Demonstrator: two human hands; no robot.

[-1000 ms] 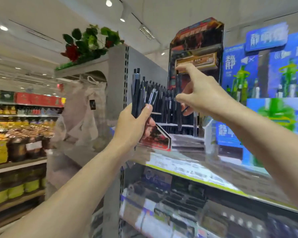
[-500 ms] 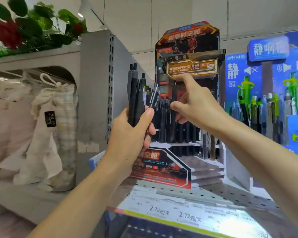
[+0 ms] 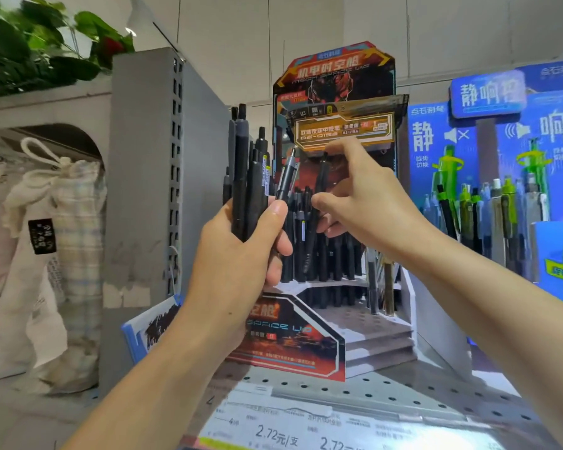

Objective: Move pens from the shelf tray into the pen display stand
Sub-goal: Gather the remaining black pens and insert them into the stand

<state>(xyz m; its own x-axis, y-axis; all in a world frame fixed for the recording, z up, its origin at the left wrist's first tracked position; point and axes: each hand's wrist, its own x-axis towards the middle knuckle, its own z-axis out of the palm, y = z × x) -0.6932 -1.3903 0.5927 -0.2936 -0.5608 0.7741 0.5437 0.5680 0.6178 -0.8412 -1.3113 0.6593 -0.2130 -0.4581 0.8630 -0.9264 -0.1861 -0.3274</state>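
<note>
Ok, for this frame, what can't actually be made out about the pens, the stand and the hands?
Head view only:
- Shelf tray: not in view.
- Pen bundle: lower ends hidden inside the left hand; count unclear.
- Single pen pinched by the right hand: its tip is lost among the standing pens, so seated or not is unclear.
- Pen display stand: left slots hidden behind the left hand.
- Right elbow: cut by the frame edge.

the left hand [image 3: 238, 254] hides the lower ends of its bundle of pens [image 3: 247, 177].
</note>
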